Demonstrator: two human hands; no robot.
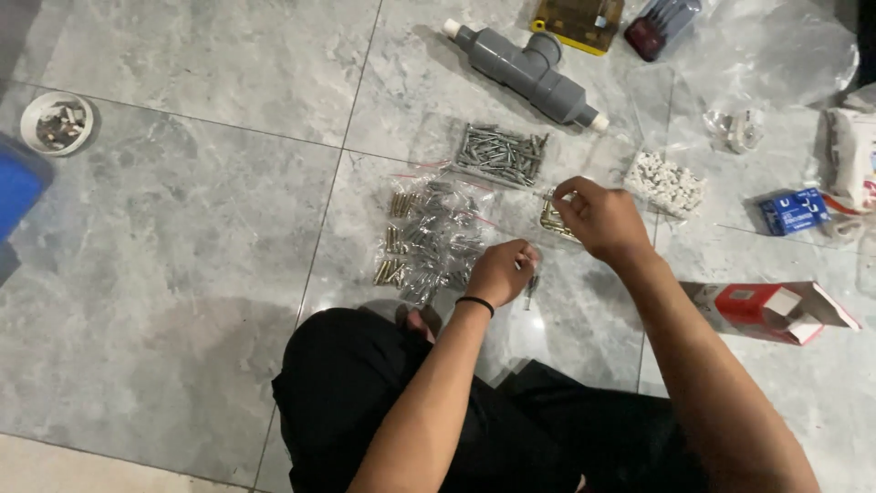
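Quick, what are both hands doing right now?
Left hand: fingers curled shut, pinching a small metal bolt over the floor.
Right hand: fingers pinched shut at a clear bag of brass-coloured fasteners.

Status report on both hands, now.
Left hand closed on a small metal fastener. Right hand pinching gold screws. Bagged screws beside the left hand, nothing blocking.

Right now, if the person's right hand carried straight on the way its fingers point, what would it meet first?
The right hand points up-left; first in line is probably the clear zip bag of grey metal screws, then the grey plastic pipe fitting, though depth is unclear.
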